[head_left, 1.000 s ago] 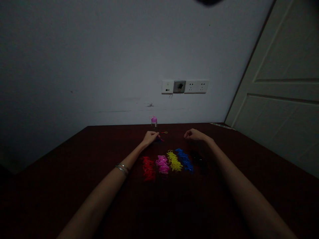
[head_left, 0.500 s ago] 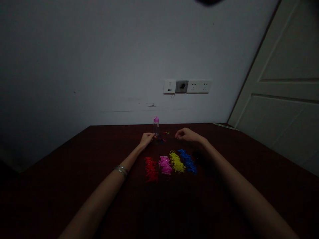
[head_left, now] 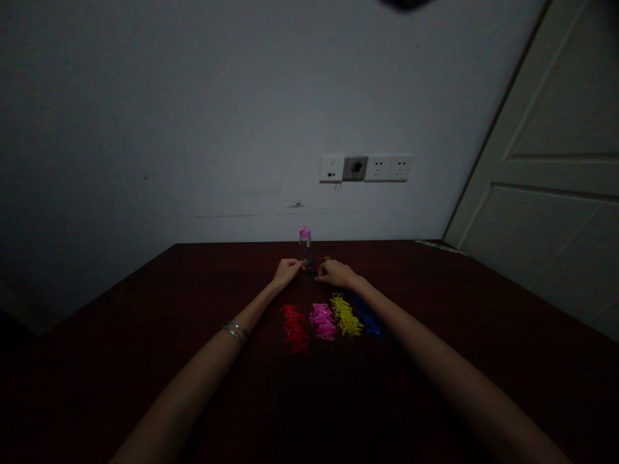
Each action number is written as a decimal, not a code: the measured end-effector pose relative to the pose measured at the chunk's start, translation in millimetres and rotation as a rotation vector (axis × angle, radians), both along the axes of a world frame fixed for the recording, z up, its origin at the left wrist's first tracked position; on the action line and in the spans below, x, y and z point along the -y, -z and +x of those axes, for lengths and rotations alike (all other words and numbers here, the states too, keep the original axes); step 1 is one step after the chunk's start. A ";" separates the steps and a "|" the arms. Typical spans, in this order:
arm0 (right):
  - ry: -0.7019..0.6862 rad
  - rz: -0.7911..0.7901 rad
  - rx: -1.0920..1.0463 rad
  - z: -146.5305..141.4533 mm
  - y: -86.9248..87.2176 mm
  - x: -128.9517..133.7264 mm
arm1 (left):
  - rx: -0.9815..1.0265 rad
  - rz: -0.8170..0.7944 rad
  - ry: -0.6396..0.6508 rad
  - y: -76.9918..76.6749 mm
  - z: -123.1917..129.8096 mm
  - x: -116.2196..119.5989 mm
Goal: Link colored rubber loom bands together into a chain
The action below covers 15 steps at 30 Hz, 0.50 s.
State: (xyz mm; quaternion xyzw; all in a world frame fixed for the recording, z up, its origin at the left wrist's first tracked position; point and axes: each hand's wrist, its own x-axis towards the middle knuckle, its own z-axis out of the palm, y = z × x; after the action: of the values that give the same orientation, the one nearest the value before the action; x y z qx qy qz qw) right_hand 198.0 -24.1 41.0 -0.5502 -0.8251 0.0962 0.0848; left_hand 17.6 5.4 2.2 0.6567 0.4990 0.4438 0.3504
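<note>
My left hand (head_left: pixel 289 270) is pinched closed beside the base of a small clear bottle (head_left: pixel 305 250) with a pink cap; what its fingertips hold is too small to make out. Just right of it, my right hand (head_left: pixel 335 273) is also closed, fingers down over a small dark-blue tangle on the table, mostly hidden. A red and yellow strand (head_left: pixel 327 259) shows behind the right hand. Nearer me lie piles of thin, band-like loops: red (head_left: pixel 295 330), pink (head_left: pixel 322 321), yellow (head_left: pixel 346 316) and blue (head_left: pixel 371 322), the blue partly covered by my right forearm.
The dark red-brown table (head_left: pixel 232 274) meets a pale wall (head_left: pixel 217 129) at its far edge. Sockets and a switch panel (head_left: pixel 366 168) are set in the wall. A white panelled door (head_left: pixel 556 167) stands at the right. The light is dim.
My right hand has moved left, from the open table to the dark-blue tangle close to my left hand. Its forearm now covers part of the blue pile. My left hand stays in place.
</note>
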 end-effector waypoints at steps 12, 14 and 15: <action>-0.017 0.043 -0.005 -0.9 8.3 -0.4 | -0.052 0.029 0.013 4.2 -2.2 -4.2; -0.018 0.050 -0.007 -1.7 8.8 -0.3 | -0.057 0.035 0.009 4.7 -2.5 -4.9; -0.017 0.051 -0.008 -2.2 9.0 -0.2 | -0.058 0.036 0.008 4.6 -2.7 -4.9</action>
State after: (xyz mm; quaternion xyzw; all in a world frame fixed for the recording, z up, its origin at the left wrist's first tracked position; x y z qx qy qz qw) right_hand 195.8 -23.9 32.0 -0.5403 -0.8317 0.0779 0.1014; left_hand 14.9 10.3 -2.4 0.6774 0.4985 0.4320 0.3255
